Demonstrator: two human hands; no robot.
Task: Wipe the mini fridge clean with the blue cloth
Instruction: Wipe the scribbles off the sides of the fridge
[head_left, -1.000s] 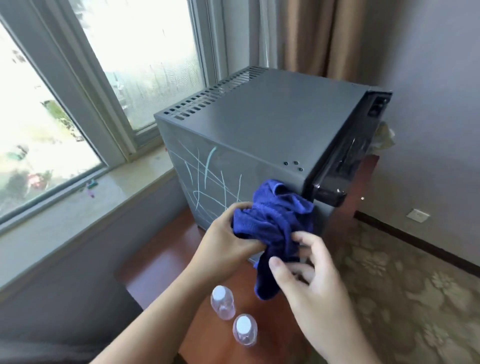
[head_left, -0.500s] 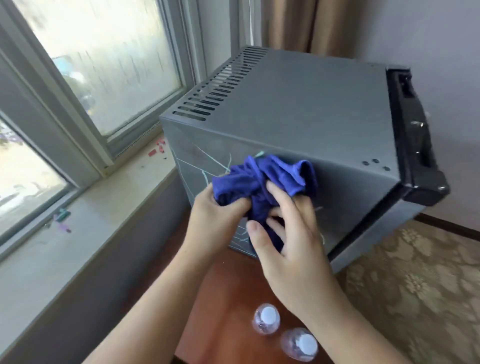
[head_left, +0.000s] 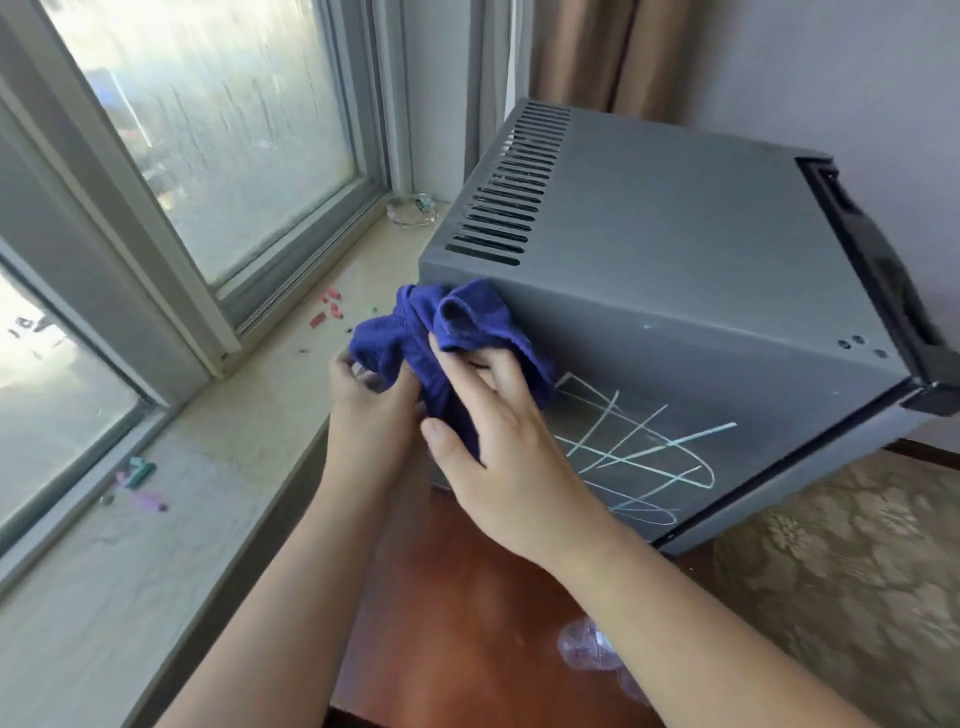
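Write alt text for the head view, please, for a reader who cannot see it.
The left hand and right hand hold a blue cloth against the side of a grey fridge, beside pale scribbles. The fridge stands on a reddish table next to a windowsill strewn with small coloured bits.
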